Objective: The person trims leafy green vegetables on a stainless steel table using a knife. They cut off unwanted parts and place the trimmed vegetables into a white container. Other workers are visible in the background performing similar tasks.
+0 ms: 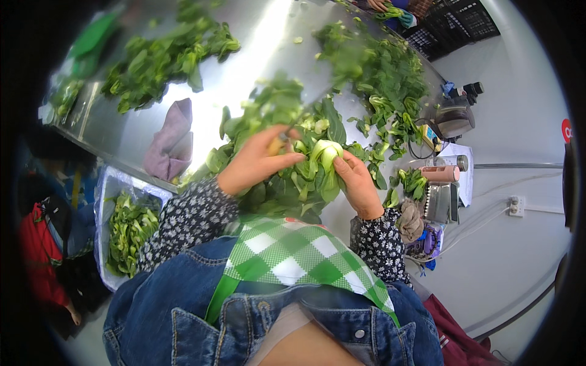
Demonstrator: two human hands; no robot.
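Note:
My left hand (263, 158) is closed around the yellow handle of a knife (276, 145), whose thin blade points up and to the right, partly blurred. In my right hand (359, 180) I hold a head of bok choy (328, 153), its pale base turned up and its leaves hanging down. Both hands are above a heap of bok choy (270, 196) at the near edge of a steel table (219, 89). A folded mauve cloth (169, 142) lies left of my left hand.
More bok choy is piled at the far left (155, 59) and right (389, 68). A lined white crate (101, 228) of greens stands at my left. Bottles (439, 173), a power strip (430, 137) and a notebook (442, 201) line the right edge. Other people (43, 256) are nearby.

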